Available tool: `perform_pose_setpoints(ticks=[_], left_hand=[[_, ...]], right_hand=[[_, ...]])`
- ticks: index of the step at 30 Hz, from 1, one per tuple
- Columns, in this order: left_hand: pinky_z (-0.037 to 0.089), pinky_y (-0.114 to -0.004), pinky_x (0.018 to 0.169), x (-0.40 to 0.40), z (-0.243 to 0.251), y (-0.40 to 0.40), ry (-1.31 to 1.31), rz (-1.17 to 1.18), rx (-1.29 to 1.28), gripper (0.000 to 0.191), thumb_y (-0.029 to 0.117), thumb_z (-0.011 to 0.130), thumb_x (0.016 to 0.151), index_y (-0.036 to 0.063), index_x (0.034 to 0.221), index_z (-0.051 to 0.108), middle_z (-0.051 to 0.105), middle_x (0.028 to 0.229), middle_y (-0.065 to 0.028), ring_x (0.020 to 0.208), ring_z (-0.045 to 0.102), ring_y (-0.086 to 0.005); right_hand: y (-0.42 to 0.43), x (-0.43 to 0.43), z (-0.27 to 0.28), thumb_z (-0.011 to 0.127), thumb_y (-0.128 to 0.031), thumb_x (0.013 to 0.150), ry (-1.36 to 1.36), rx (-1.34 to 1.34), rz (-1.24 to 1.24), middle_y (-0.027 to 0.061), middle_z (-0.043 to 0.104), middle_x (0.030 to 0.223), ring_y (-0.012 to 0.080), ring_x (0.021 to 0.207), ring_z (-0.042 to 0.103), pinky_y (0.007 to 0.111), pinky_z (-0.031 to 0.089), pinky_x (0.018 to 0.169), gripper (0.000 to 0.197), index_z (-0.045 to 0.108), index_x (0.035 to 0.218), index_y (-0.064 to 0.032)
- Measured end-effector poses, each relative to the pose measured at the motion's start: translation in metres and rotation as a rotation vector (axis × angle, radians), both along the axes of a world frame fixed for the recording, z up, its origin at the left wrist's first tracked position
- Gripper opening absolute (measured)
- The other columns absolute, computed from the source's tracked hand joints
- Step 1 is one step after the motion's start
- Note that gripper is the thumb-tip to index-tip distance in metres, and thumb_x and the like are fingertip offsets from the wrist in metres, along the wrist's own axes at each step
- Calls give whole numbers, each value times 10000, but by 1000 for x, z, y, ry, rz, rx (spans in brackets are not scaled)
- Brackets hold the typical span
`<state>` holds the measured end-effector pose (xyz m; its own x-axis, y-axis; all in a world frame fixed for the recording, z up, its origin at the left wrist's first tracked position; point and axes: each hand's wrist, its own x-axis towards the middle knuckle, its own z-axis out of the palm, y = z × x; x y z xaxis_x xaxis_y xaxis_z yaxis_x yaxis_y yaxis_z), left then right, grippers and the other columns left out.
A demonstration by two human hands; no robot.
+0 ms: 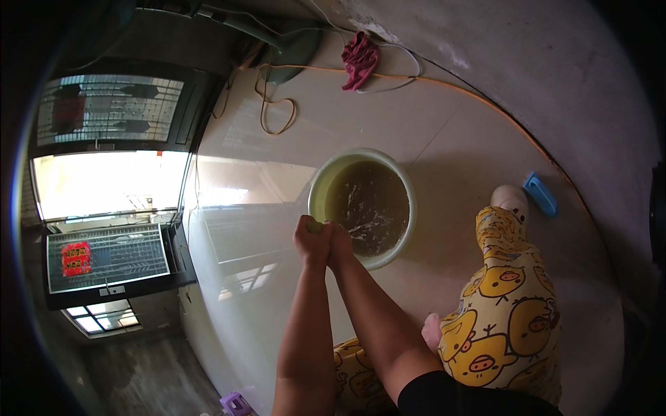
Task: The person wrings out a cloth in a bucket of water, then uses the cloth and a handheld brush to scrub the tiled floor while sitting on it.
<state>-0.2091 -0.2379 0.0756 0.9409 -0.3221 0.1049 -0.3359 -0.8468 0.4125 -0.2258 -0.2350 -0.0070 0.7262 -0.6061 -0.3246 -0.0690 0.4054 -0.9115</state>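
Note:
A round pale plastic basin (318, 182) stands on the floor, holding murky brown water (372, 203) with whitish streaks or splashes on its surface. At the basin's near left rim, my left hand (311, 242) is closed in a fist around a small green wad (314, 226), likely a cloth; most of it is hidden by the fingers. Pressed against it is my right hand (339, 240), also closed, over the basin's edge. Its fingers seem to grip the same wad, though they are mostly hidden.
A blue plastic-backed brush (541, 194) lies by my foot (509, 198). A dark red cloth (360, 61) rests by the wall near an orange cable (452, 89). A green fan base (296, 52) stands beyond. A purple plastic object (237, 403) sits at bottom left, an open doorway (112, 184) at left.

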Motion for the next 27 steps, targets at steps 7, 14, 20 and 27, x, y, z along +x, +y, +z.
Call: perform_pose_setpoints(ticks=[7,14,20,27], left_hand=[[455,-366,614,1,-1,4,-5,15,1,302,209,703,580,45,769,535,569,667,-109,622,551,-246],[449,-322,659,28,-12,30,179,304,-550,292,156,666,645,40,868,517,538,776,-77,717,532,-183],[466,-315,734,39,2,53,715,385,-1442,356,144,623,735,51,1030,447,488,970,-91,887,505,-198],[358,-567,818,-3,68,43,794,550,-1356,248,239,499,810,70,992,507,542,955,-83,951,509,-272]], right_hand=[[7,2,-2,512,-215,765,-169,267,-123,140,576,803,269,758,566,369,449,667,202,545,820,-24],[-15,24,23,508,-275,826,-145,1023,-119,130,551,920,230,851,556,331,452,715,278,558,937,-24],[-48,25,46,516,-257,838,-95,801,38,93,526,972,213,848,537,378,466,706,267,521,1020,-63],[-99,2,130,542,-116,809,224,180,635,117,518,1053,227,880,565,406,530,651,581,259,1314,-168]])
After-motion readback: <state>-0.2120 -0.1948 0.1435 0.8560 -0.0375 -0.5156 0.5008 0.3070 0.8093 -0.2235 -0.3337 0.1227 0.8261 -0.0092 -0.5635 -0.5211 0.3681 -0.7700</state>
